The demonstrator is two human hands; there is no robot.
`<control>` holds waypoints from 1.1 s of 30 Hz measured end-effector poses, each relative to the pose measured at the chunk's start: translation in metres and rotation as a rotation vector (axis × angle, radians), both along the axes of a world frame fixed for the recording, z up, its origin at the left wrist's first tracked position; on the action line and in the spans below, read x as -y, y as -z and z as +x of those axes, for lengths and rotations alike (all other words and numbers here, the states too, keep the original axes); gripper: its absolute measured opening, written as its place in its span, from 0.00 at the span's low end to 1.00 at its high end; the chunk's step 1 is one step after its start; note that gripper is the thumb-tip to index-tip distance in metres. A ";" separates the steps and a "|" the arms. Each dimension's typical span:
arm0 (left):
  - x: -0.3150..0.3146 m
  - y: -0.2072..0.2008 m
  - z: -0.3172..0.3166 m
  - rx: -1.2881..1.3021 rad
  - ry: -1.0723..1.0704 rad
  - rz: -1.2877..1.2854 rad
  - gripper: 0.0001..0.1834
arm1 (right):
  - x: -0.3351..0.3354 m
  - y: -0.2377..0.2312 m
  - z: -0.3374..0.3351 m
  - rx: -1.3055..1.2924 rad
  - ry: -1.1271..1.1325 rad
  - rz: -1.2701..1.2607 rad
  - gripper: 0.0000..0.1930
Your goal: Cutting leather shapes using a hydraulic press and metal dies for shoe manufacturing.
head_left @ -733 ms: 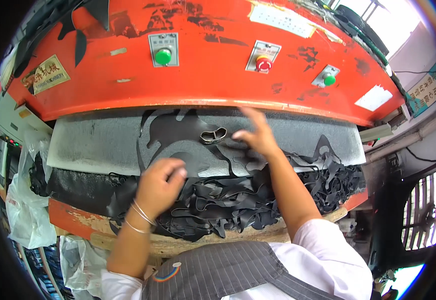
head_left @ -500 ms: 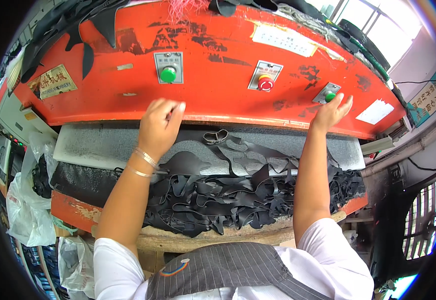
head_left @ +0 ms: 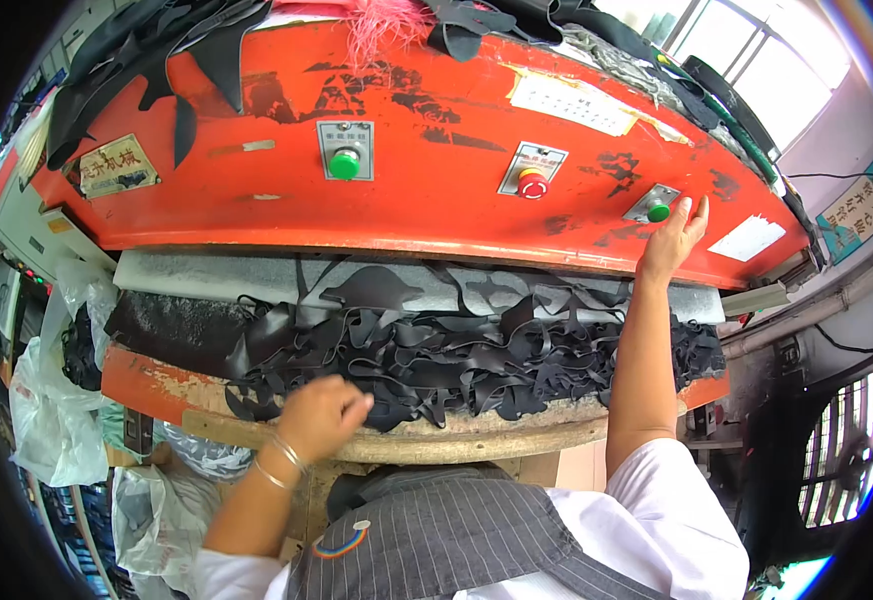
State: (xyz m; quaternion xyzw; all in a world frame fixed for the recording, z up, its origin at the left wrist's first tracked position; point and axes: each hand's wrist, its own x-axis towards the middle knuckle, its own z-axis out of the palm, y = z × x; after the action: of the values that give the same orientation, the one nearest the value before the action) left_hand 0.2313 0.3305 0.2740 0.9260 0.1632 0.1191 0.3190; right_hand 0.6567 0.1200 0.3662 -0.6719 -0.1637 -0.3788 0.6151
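Note:
My right hand [head_left: 672, 243] is raised at the red machine's front, its fingers stretched out and apart. Its fingertips are beside the right green push button [head_left: 658, 212]; whether they touch it I cannot tell. Lower down, my left hand [head_left: 324, 418] hovers over the near wooden edge with its fingers curled in, and nothing shows in them. Just beyond it lies a heap of black sheet offcuts [head_left: 476, 365]. More black cut pieces [head_left: 376, 287] rest on the pale grey cutting pad [head_left: 166, 280], partly under the red beam [head_left: 436, 215].
Another green button [head_left: 344, 165] and a red emergency stop button [head_left: 532, 184] sit on the beam. Black sheets [head_left: 218, 68] and pink string [head_left: 386, 28] hang over its top. Clear plastic bags [head_left: 51, 415] are at the left. A wooden rail [head_left: 436, 447] borders the bench.
My left hand has dropped from below the left green button toward me. My right hand has shifted slightly right and down. The small dark ring on the pad no longer shows; the offcuts have shifted.

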 end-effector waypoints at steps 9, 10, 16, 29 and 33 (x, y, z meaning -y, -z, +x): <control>0.052 0.059 -0.027 0.125 -0.244 0.179 0.06 | -0.133 0.051 -0.143 0.244 -0.545 -0.329 0.16; 0.051 0.059 -0.026 0.109 -0.256 0.171 0.06 | -0.135 0.048 -0.144 0.335 -0.585 -0.387 0.15; 0.021 0.042 -0.015 -0.113 -0.063 0.083 0.11 | -0.140 0.055 -0.080 0.565 -0.808 -0.912 0.15; -0.158 0.091 0.194 0.092 0.002 0.293 0.22 | -0.229 0.094 -0.017 0.588 -1.279 -1.683 0.16; -0.159 0.100 0.202 0.135 -0.017 0.269 0.20 | -0.202 0.076 0.010 0.170 -0.924 -1.343 0.21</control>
State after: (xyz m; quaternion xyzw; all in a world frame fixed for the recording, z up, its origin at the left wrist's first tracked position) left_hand 0.4328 0.4892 0.1737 0.9489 0.1317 0.2047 0.2011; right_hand 0.6663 0.3216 0.2907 -0.7308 -0.6620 0.0421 0.1610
